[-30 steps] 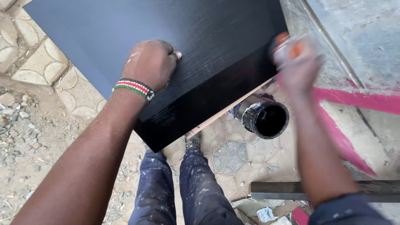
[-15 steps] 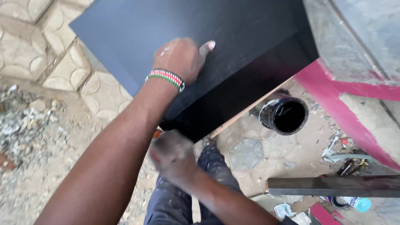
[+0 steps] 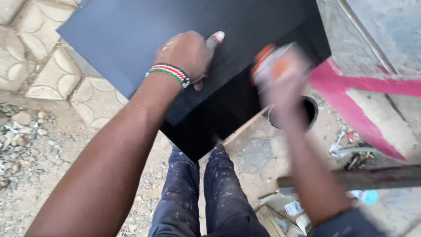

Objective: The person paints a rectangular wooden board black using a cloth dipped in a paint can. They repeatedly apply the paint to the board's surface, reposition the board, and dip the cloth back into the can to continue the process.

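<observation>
Over the paved and gravelly ground, a large black board (image 3: 175, 52) stands tilted in front of the person, its lower corner coming down just above their paint-flecked trousers (image 3: 206, 193). The left hand (image 3: 188, 55), with a beaded bracelet (image 3: 169, 73) at the wrist, lies pressed on the board's upper face, fingers curled loosely and thumb stretched out along the surface, steadying rather than gripping. The right hand (image 3: 280, 74) is heavily blurred; it appears closed around a small orange and white thing (image 3: 267, 61) held just over the board's darker lower part, though whether that is a can, a cloth or something else cannot be told. As for progress, the board already reads evenly dark across both visible faces, while a pale bare strip shows along its lower right edge, so the work on its surface looks well advanced but probably not finished. Both hands sit on the same board, the left one higher and toward the middle, the right one near the right-hand end. Below that end a black round pot (image 3: 307, 109) rests on the ground, beside a pink-painted wall base (image 3: 351, 114) and scattered litter.
</observation>
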